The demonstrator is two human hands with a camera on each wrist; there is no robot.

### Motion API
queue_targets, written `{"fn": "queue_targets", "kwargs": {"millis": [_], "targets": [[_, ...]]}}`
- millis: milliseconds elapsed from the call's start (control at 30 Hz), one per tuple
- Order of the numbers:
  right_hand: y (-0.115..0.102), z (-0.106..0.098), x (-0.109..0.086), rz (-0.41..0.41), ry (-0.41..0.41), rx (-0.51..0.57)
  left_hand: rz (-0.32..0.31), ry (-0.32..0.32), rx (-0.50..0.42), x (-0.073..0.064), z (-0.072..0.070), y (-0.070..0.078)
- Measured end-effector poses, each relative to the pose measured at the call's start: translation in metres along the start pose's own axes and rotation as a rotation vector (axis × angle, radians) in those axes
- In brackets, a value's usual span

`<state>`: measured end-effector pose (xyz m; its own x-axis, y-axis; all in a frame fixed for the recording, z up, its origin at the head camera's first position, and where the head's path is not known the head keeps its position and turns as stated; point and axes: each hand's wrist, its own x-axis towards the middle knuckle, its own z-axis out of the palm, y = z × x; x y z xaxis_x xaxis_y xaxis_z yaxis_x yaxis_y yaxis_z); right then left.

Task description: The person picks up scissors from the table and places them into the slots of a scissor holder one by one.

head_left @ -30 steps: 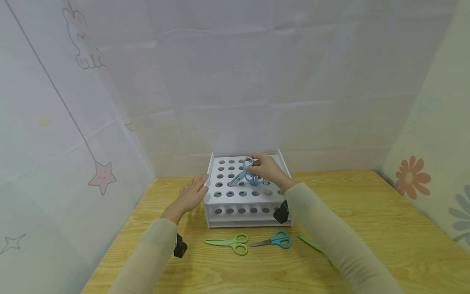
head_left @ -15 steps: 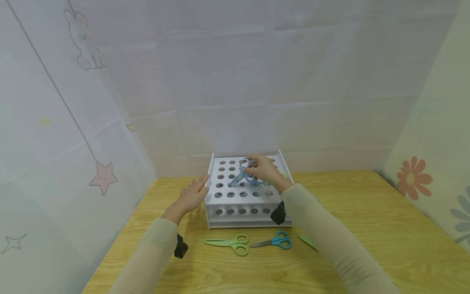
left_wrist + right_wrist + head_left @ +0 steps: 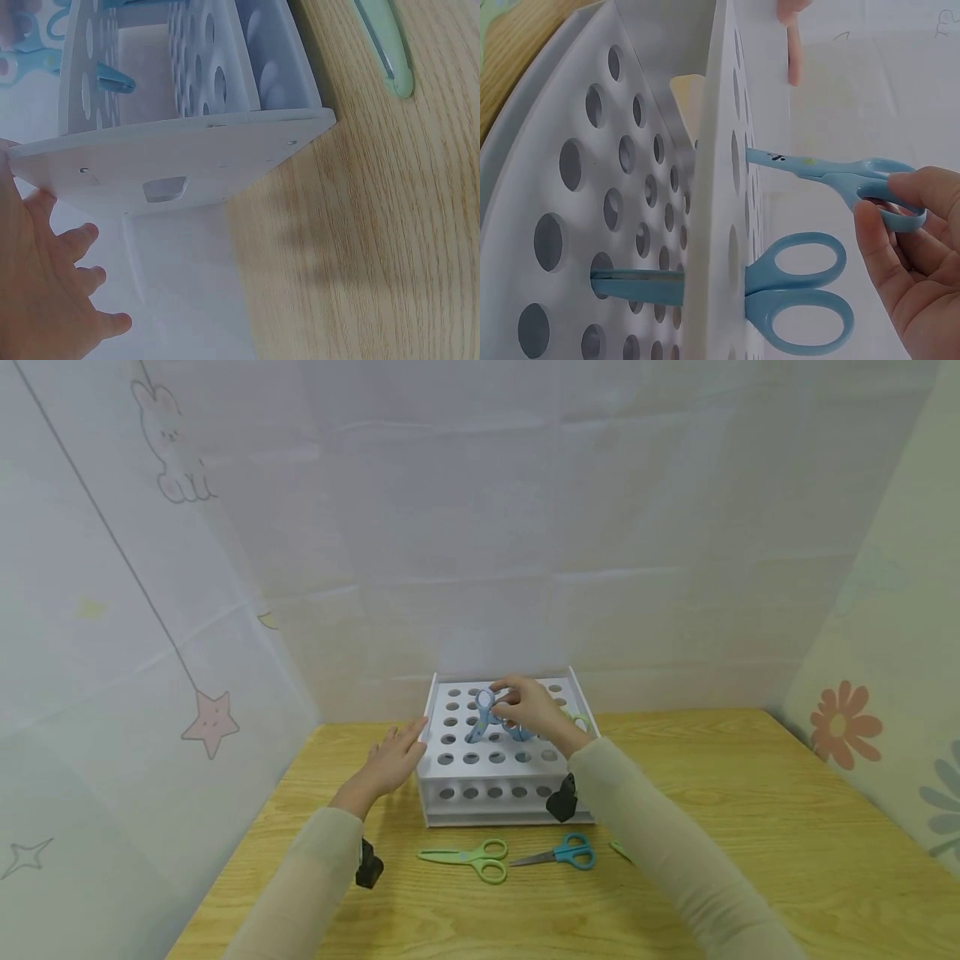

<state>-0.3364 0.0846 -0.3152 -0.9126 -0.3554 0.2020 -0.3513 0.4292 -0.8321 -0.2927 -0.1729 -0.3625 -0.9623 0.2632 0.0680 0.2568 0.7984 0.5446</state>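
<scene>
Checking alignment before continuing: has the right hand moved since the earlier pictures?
Yes: in the head view, the right hand has shifted left against the rack.

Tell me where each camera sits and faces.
Head: on head, facing forward and down at the rack; left hand, right hand and sleeves show.
Left wrist: worn there, facing the rack's side; mainly left hand shows.
Right wrist: worn there, facing into the rack; mainly right hand shows.
Both wrist views share the rack and blue scissors.

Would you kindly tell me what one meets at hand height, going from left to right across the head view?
Pink star, left hand, light blue scissors being held, right hand, red flower.
</scene>
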Motion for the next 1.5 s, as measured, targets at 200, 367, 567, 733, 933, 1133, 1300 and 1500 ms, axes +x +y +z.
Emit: {"fn": "queue_targets", "kwargs": {"millis": [200, 367, 567, 733, 933, 1133, 1300, 1500], "targets": [[0.000, 0.004, 0.001, 0.012, 0.008, -0.014, -0.004, -0.003, -0.003, 0.000, 0.002, -0.002], [-0.002, 0.007, -0.001, 0.020, 0.001, -0.018, 0.004, 0.007, 0.005, 0.000, 0.001, -0.001], [-0.003, 0.010, 0.001, 0.043, 0.002, -0.008, 0.007, 0.013, 0.017, 0.001, 0.000, -0.001], [-0.002, 0.013, 0.004, 0.057, -0.011, -0.001, 0.004, 0.006, 0.018, 0.002, 0.001, -0.002], [-0.003, 0.018, 0.004, 0.024, -0.030, -0.020, 0.020, 0.015, 0.002, 0.000, 0.001, -0.002], [-0.002, 0.021, 0.004, 0.019, -0.033, -0.036, 0.030, 0.029, -0.008, -0.002, -0.001, 0.000], [0.002, 0.023, 0.005, 0.025, -0.033, -0.041, 0.008, 0.011, 0.018, 0.001, 0.001, -0.002], [0.006, 0.024, 0.006, 0.012, -0.034, -0.020, -0.004, 0.001, 0.018, 0.001, 0.001, 0.000]]}}
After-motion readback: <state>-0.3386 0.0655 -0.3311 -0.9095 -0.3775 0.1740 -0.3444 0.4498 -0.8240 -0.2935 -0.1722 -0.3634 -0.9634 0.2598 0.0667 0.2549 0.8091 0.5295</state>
